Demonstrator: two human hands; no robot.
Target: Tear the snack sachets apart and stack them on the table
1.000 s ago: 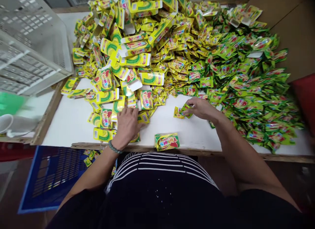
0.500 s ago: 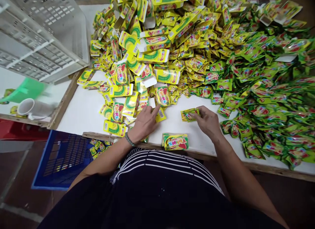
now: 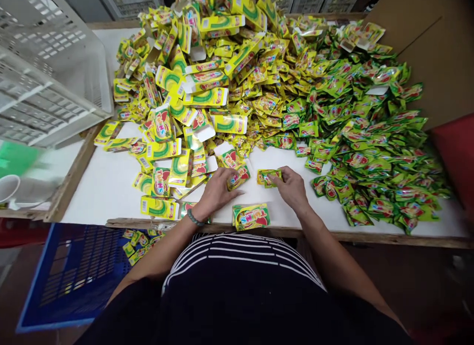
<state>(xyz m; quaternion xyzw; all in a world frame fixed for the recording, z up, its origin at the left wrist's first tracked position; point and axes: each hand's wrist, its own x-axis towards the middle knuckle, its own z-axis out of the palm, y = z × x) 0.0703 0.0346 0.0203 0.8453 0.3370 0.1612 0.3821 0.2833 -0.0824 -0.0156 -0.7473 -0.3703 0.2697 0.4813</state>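
My left hand (image 3: pixel 218 191) is closed on a small candy box (image 3: pixel 240 177) printed in yellow, green and red, with its fingers along the box's left side. Another box with a raised white flap (image 3: pixel 225 154) lies just behind it. In my right hand (image 3: pixel 294 189) a few small candy packets (image 3: pixel 269 178), yellow and green, are pinched between thumb and fingers, a little above the white tabletop. Near the table's front edge, between my hands, lies a wrapped bundle of boxes (image 3: pixel 252 216). Loose yellow boxes (image 3: pixel 161 150) spread out left of my left hand.
A large heap of yellow packets (image 3: pixel 266 103) and green packets (image 3: pixel 370 137) covers the back and right. White crates (image 3: pixel 55 78) stand at the left, with a white cup (image 3: pixel 25 192) in front. Below the table edge is a blue basket (image 3: pixel 70 276). A cardboard sheet (image 3: pixel 437 58) rises at right.
My left hand has taken hold of a candy box and drawn it toward me. My right hand keeps its packets. The whole view has shifted, showing more at the right.
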